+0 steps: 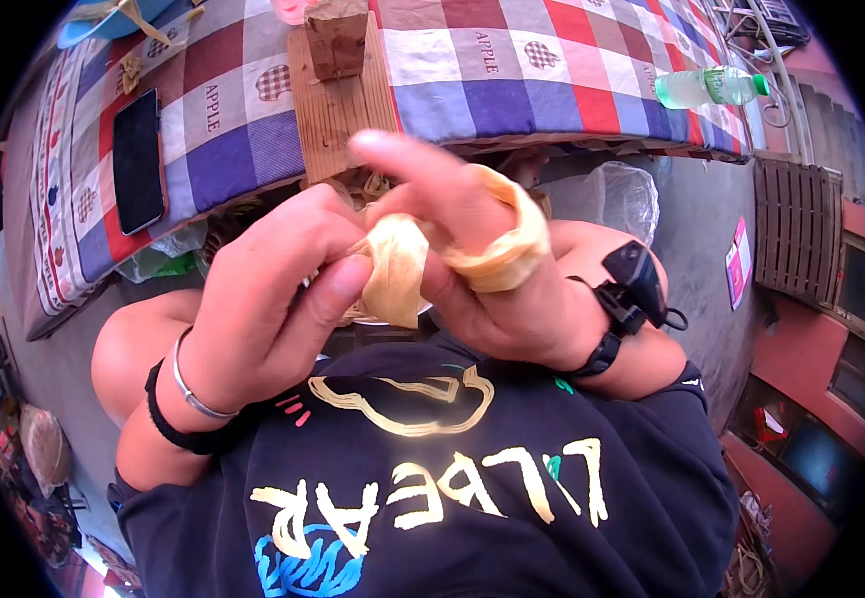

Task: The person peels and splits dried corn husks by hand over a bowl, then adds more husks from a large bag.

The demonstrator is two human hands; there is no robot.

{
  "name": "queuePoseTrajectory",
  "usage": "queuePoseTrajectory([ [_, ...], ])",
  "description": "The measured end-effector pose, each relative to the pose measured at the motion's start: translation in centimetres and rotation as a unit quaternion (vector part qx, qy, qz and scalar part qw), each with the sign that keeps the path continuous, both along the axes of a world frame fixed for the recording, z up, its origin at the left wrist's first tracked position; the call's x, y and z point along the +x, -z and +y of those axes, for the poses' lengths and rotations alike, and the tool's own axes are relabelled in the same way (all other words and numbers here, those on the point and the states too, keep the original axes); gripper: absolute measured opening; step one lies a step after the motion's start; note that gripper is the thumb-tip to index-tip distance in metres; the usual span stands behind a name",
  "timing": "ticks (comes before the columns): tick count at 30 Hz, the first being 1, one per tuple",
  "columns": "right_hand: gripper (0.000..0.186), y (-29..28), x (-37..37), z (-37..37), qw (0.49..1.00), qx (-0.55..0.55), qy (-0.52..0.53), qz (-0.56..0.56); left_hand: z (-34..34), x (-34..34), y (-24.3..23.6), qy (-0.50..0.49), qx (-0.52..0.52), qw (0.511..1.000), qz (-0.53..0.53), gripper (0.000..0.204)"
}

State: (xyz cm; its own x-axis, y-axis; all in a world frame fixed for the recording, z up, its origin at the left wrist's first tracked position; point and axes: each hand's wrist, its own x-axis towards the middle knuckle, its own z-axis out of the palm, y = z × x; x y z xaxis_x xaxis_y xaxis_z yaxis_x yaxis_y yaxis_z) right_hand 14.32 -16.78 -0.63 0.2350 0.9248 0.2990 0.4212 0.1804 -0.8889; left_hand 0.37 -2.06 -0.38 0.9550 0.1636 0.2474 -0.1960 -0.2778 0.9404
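My left hand (278, 274) is closed, thumb and fingertips pinching a pale yellow, husk-like strip (398, 267). The strip is wide and folded, with its loose lower edge hanging between the hands. My right hand (492, 314) is on the other side of it, thumb and fingers closed against the strip. One right finger points up and left, slightly blurred. A band of the same pale yellow material (512, 244) loops around the back of that hand. Both hands are above my lap; whether strip and band are one piece I cannot tell.
Ahead stands a table with a checked cloth (442, 60). On it are a wooden board (323, 125) with a wooden block (338, 45), a black phone (140, 159), a green-capped bottle (706, 87) and a blue basin (103, 25). A clear plastic bag (627, 199) is below the table edge.
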Motion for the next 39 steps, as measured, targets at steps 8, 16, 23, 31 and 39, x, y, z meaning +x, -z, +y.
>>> queuePoseTrajectory([
  [8, 0.013, -1.6, 3.7, -2.3, 0.987, -0.136, 0.004, -0.090, 2.5, -1.7, 0.2, -0.029, -0.032, 0.996, 0.082, 0.008],
  [16, 0.023, -2.2, 1.5, -1.2, 0.949, -0.251, -0.063, 0.179, 0.9, 0.2, -1.1, 0.008, 0.141, 0.987, 0.075, 0.040],
  [23, 0.033, -2.7, 1.7, -1.0, 0.827, -0.328, -0.054, 0.454, 1.0, 0.6, -1.1, -0.051, 0.322, 0.944, -0.057, 0.039],
  [31, 0.038, -2.5, 1.3, -0.7, 0.796, -0.339, -0.063, 0.498, 2.4, -0.7, -0.1, 0.022, 0.236, 0.970, -0.047, 0.039],
  [39, 0.036, -2.9, 1.8, -0.3, 0.815, -0.342, -0.078, 0.461, 1.2, -0.4, 0.2, 0.039, 0.051, 0.997, -0.046, 0.027],
])
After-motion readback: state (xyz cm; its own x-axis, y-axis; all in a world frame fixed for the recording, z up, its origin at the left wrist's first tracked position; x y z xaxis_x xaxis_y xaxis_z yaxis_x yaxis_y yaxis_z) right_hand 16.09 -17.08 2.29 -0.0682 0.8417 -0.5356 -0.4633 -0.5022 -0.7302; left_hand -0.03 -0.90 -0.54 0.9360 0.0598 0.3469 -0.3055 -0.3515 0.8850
